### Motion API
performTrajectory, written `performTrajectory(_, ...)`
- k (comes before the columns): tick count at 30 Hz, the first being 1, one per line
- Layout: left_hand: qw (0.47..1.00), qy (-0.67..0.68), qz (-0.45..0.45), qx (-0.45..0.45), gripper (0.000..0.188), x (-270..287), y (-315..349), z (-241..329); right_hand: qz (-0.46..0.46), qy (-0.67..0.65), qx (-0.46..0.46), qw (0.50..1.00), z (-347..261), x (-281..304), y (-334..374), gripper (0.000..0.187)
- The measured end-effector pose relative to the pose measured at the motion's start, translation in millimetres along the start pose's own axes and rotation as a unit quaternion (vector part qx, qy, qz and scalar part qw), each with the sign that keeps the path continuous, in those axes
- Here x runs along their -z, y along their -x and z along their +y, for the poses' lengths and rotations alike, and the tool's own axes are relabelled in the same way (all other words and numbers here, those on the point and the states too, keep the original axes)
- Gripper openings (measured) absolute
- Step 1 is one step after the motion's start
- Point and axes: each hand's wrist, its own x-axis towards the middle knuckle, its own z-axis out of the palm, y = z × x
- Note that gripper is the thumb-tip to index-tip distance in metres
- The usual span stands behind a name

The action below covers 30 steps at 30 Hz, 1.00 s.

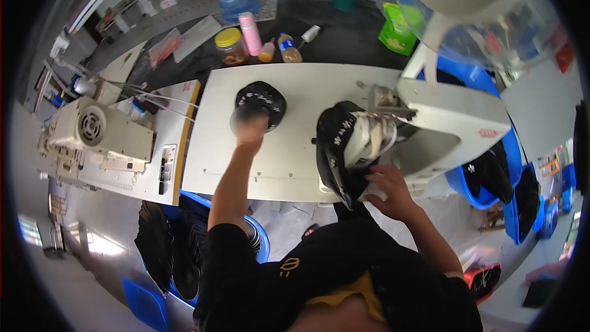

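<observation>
My left hand point(252, 129) is smeared by motion at the near edge of a black fabric piece point(261, 93) with small white flower-like marks, lying on the white worktable point(283, 154). Its fingers are too blurred to read. A second black piece point(335, 141) with similar white marks sits around the arm of a sewing machine point(458, 117), on the right half of the table. Beside the lower right of that piece is my right hand point(392, 192), its fingers apart and slightly bent, the tips close to the fabric. Whether they touch it I cannot tell.
Another sewing machine point(101, 129) stands at the left. Along the back dark table are a yellow-lidded jar point(230, 46), a pink bottle point(250, 34), a small bottle point(289, 48) and a green pouch point(396, 31). Blue tubs point(476, 187) with black pieces flank the table.
</observation>
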Motion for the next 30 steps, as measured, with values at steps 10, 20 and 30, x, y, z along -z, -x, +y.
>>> performTrajectory(10,0.831,0.364,0.186,-0.378,0.034,150.6,36.3,125.9,-0.046,0.1,0.089,0.99,25.3,-8.8,-2.0,0.043)
performTrajectory(20,0.868,0.321,0.06,-0.373,0.025,168.0,63.8,174.0,-0.052,0.078,0.078,0.993,30.0,-9.9,20.6,0.04)
performTrajectory(30,0.898,0.3,-0.058,-0.317,0.021,190.8,58.8,173.4,-0.054,0.075,0.059,0.994,24.8,-8.1,10.4,0.047)
